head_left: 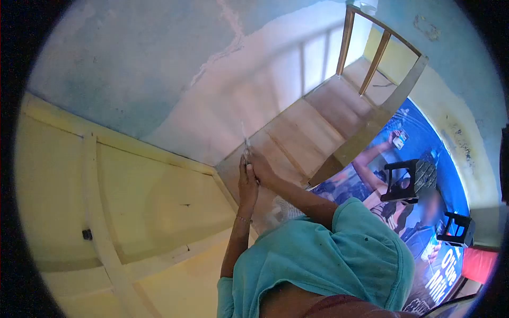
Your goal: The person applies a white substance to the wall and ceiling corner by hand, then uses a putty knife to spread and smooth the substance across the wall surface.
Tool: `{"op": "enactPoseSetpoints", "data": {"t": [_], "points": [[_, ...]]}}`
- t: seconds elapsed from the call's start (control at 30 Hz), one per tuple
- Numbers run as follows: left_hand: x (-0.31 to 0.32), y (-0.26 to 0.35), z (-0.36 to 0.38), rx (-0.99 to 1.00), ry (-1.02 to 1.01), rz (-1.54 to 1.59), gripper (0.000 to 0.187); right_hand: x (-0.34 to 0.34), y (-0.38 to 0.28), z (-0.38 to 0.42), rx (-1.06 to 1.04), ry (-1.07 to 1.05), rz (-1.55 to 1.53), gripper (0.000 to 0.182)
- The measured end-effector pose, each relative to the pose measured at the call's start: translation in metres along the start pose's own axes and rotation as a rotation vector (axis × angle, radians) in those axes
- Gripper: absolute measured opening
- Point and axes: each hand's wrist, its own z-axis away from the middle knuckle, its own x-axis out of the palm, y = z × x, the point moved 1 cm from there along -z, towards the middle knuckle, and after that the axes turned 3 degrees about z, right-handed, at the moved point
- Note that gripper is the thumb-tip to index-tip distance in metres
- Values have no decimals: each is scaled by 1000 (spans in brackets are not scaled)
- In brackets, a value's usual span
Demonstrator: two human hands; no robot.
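Both of my hands meet near the middle of the view, in front of the wooden bed-like frame (297, 138) and the pale wall. My left hand (247, 183) is closed, its fingers pointing up the view, with a thin bracelet at the wrist. Touching it from the right, my right hand (261, 168) is closed too. A thin, pale, shiny object (246, 139) sticks up from between the fingers; what it is cannot be made out. Which hand bears more of it is hidden where the fingers overlap.
Yellow panelled boards (154, 196) stand at the left. Wooden rails (376, 58) rise at the upper right. A blue printed banner (413, 127), a black stool (408, 181) and a second black stool (456, 229) are at the right. Clear plastic (283, 209) lies beside my right forearm.
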Motion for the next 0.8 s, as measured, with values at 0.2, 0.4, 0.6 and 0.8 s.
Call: {"op": "enactPoseSetpoints", "data": {"t": [0.2, 0.4, 0.6, 0.8], "points": [[-3, -14, -114, 441, -32, -293, 45, 0, -39, -88, 79, 209, -273, 27], [18, 48, -226, 448, -111, -334, 40, -42, -40, -221, -28, 307, -87, 34], [49, 80, -340, 355, -156, -338, 42, -74, -84, -324, -67, 408, -195, 34], [62, 116, -414, 641, -124, -487, 45, -98, -100, -417, -148, 358, -55, 33]]}}
